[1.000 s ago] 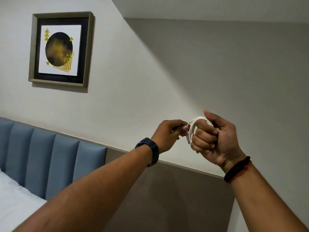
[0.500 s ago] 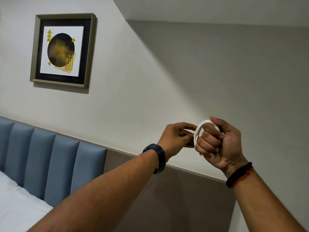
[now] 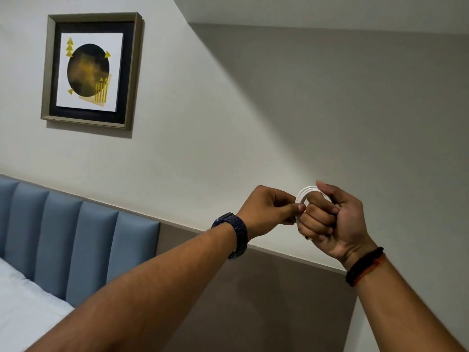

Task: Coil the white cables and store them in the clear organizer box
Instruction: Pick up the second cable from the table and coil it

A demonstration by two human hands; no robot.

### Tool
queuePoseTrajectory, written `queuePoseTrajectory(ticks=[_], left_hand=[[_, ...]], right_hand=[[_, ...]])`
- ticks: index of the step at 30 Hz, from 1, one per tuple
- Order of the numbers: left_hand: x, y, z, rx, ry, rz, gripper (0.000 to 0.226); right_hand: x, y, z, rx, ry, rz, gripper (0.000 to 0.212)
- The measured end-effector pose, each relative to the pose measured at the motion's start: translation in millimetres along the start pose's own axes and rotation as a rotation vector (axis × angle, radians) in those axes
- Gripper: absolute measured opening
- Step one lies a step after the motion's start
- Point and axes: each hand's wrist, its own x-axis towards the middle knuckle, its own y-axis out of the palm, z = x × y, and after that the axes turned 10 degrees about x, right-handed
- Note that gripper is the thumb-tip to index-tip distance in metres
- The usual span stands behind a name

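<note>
Both hands have drifted lower right; right hand (image 3: 327, 219) fists the coil (image 3: 304, 193), left hand (image 3: 269, 208) pinches it, above the bed (image 3: 22, 308).

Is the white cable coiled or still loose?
Coiled: the thin white cable forms stacked loops around the right hand's fingers; the left hand pinches it.

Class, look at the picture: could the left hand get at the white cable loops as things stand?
Probably yes. The left hand already has its fingertips at the white cable, which is looped around the right hand's closed fingers. Nothing lies between them.
</note>
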Motion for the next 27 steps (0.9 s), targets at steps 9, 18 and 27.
queuePoseTrajectory(ticks=[9, 18, 27], left_hand=[[5.0, 3.6, 3.3, 0.313, 0.054, -0.156, 0.019], [9.9, 4.7, 7.8, 0.372, 0.012, -0.292, 0.016], [9.5, 8.6, 8.3, -0.144, -0.158, -0.296, 0.024]], right_hand=[[-1.0, -6.4, 8.8, -0.341, -0.046, -0.261, 0.05], [-2.1, -12.6, -2.4, -0.888, -0.166, -0.55, 0.043], [6.0, -13.5, -9.8, -1.081, -0.232, -0.653, 0.046]])
